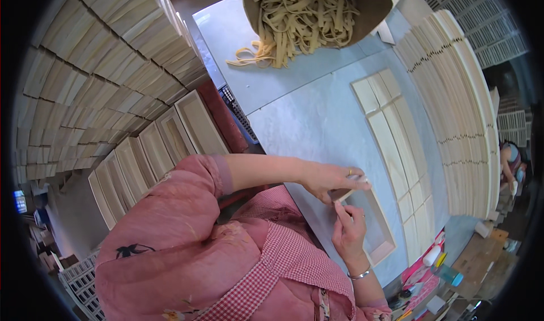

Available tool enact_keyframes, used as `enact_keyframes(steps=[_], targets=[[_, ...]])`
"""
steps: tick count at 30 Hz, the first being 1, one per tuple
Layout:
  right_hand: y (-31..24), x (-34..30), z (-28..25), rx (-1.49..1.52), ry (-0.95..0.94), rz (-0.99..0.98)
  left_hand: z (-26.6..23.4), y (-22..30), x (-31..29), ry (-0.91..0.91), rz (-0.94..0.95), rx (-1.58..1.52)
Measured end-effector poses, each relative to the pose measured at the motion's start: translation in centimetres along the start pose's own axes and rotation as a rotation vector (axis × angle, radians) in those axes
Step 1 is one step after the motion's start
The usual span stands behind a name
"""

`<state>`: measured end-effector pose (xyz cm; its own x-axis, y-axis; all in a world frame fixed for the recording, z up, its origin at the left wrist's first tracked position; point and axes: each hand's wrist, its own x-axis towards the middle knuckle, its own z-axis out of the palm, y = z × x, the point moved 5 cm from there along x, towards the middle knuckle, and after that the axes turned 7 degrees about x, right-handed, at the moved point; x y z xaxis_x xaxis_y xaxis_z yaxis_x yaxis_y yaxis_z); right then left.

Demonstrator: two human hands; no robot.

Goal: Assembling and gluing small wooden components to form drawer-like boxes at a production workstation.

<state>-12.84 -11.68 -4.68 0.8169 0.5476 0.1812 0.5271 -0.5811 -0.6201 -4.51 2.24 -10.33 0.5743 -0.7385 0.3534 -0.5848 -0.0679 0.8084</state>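
A shallow rectangular frame of pale wood (381, 222) lies on the grey-blue tabletop in front of me. My left hand (338, 180) reaches across its far end, thumb and fingers closed round the corner there. On the frame's left side is my right hand (349, 230), its fingers curled and their tips pressed together close to my left hand. What the right fingertips hold, if anything, is too small to make out. The frame's left side is largely covered by my hands.
Pale wooden strips (391, 145) lie in rows right of the frame, beside a long stack of thin boards (453, 117). A bin of pale flat strips (309, 18) stands at the far end. Wooden trays (198, 122) and stacked wood (102, 54) fill the left. Another person (510, 162) is far right.
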Motion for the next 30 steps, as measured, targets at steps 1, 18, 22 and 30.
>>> enact_keyframes(steps=[1, 18, 22, 30], targets=[[-0.4, 1.0, -0.4, 0.004, -0.012, -0.015, -0.1, -0.2, 0.0, 0.015, -0.004, 0.008], [2.4, 32.2, 13.3, 0.053, 0.038, -0.118, 2.6, -2.1, -0.8, -0.089, 0.025, 0.081], [2.9, 26.9, 6.8, 0.250, -0.112, 0.220, 1.3, -0.9, 0.0, -0.182, -0.108, 0.133], [1.4, 12.9, -4.7, 0.308, 0.359, 0.212, -0.3, 0.5, -0.2, -0.162, -0.146, 0.000]])
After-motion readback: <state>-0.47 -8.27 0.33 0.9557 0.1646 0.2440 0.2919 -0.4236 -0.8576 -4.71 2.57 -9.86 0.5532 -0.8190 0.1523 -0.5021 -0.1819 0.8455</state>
